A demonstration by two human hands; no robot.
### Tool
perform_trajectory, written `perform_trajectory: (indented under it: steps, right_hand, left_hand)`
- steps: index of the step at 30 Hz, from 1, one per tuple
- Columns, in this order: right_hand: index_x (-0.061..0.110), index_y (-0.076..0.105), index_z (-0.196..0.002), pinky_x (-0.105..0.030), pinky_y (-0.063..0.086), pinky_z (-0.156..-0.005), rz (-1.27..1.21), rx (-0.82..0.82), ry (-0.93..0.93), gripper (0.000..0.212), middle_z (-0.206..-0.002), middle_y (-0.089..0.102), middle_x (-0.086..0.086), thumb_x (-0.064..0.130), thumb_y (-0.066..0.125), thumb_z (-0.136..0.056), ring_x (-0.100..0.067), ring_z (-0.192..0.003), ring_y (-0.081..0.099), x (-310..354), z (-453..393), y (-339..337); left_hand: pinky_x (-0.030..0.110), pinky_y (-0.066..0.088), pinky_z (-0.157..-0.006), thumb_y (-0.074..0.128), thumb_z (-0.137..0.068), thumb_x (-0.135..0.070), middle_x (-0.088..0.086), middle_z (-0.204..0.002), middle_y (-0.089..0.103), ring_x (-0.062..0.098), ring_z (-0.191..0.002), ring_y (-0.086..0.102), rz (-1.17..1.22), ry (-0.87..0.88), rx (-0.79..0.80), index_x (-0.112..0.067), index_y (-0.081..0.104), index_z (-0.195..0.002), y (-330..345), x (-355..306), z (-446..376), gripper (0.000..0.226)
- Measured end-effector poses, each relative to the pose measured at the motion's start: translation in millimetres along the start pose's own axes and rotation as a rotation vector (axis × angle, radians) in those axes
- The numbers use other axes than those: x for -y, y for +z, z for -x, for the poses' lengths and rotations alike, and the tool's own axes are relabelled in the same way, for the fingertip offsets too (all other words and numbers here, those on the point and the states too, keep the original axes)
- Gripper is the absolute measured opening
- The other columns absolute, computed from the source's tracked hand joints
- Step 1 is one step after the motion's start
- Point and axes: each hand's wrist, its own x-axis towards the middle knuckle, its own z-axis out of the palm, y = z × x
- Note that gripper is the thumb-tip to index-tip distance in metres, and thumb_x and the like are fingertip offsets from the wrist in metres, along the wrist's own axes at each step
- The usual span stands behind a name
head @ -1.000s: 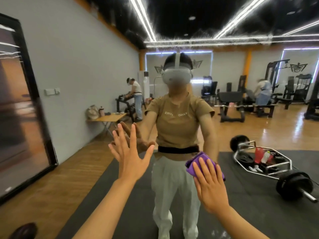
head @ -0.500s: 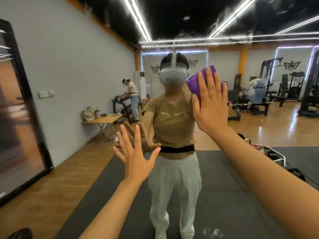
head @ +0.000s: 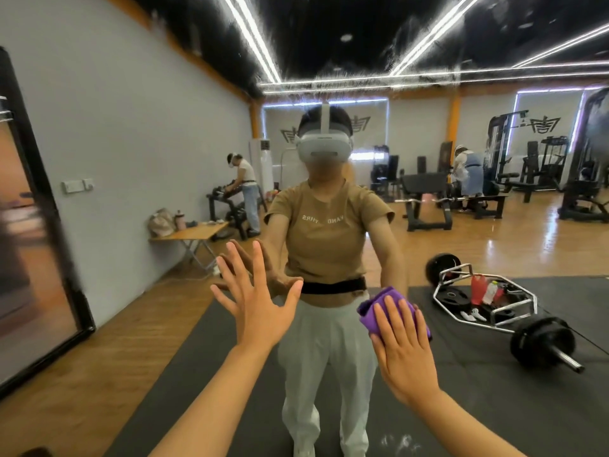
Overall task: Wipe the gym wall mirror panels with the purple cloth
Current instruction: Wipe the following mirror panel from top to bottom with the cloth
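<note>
Two bare hands flat against smooth, glossy mirror glass (head: 494, 258). Left hand (head: 257, 308), fingers splayed wide, palm on the pane, holding nothing. Right hand (head: 403, 347), fingers straight, pressing a soft, folded purple cloth (head: 374, 311) low on the panel. Streaky smears near the top edge.

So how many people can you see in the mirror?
3. One stands right in front wearing a headset, one bends over equipment by the left wall, and one in a light apron is far back on the right. Machines may hide others.
</note>
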Motion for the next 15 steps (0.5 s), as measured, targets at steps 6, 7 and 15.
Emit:
perform_trajectory:
  steps: [6, 7, 15]
  right_hand:
    - [0.013, 0.011, -0.162, -0.045, 0.003, -0.127, -0.098, -0.108, 0.202, 0.064, -0.169, 0.006, -0.01, 0.036, 0.032, -0.106, -0.026, -0.157, 0.002, 6.1, -71.4, -20.5]
    - [0.011, 0.012, -0.161, -0.043, 0.0, -0.127, -0.13, -0.135, 0.25, 0.063, -0.168, 0.007, -0.011, 0.037, 0.03, -0.106, -0.025, -0.156, -0.001, 4.7, -98.1, -29.8]
    - [0.004, 0.015, -0.16, -0.03, -0.012, -0.123, -0.206, -0.254, 0.323, 0.062, -0.168, 0.011, -0.017, 0.037, 0.023, -0.108, -0.032, -0.155, 0.005, -42.4, -256.1, -92.1]
  left_hand:
    - [0.068, -0.008, -0.114, 0.033, -0.081, -0.083, -0.003, -0.161, -0.037, 0.027, -0.149, -0.032, -0.034, -0.014, 0.022, -0.036, -0.016, -0.158, -2.0, -0.2, -0.6, 0.103]
    - [0.068, -0.008, -0.114, 0.033, -0.081, -0.083, -0.003, -0.161, -0.036, 0.027, -0.149, -0.031, -0.034, -0.015, 0.024, -0.036, -0.016, -0.158, -2.1, -0.1, -0.3, 0.103]
    - [0.066, -0.007, -0.116, 0.035, -0.08, -0.083, -0.005, -0.162, -0.035, 0.024, -0.15, -0.03, -0.017, -0.021, -0.001, -0.039, -0.015, -0.158, -2.6, -1.5, 1.8, 0.102]
